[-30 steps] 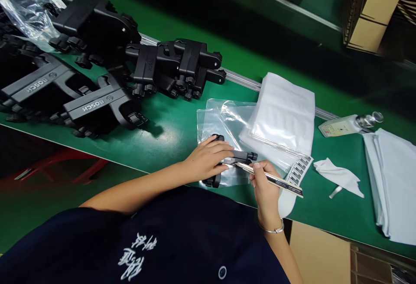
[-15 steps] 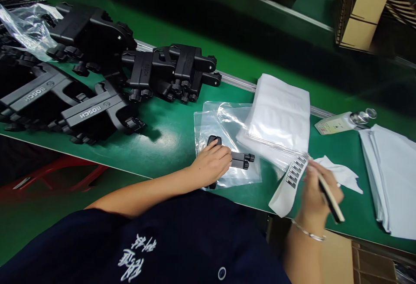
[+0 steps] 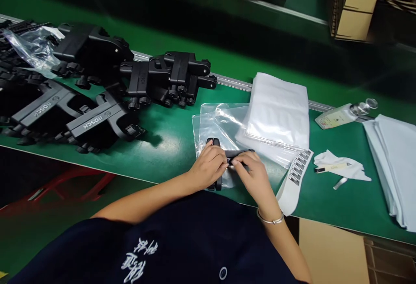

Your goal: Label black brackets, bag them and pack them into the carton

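Black bracket (image 3: 235,153) at centre frame, slightly low, on clear bags (image 3: 224,121); left hand (image 3: 209,166) clasped over it, right hand (image 3: 255,174) with fingers bent down against it, though from where I stand I cannot tell whether they pinch anything. On the tabletop (image 3: 165,149) to the right: label strip (image 3: 294,177), then a slim pale tool (image 3: 331,168) across a white rag (image 3: 355,170).

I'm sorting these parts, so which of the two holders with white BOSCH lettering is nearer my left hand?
The right holder: it lies closer to your left hand, while the left holder sits farther away.
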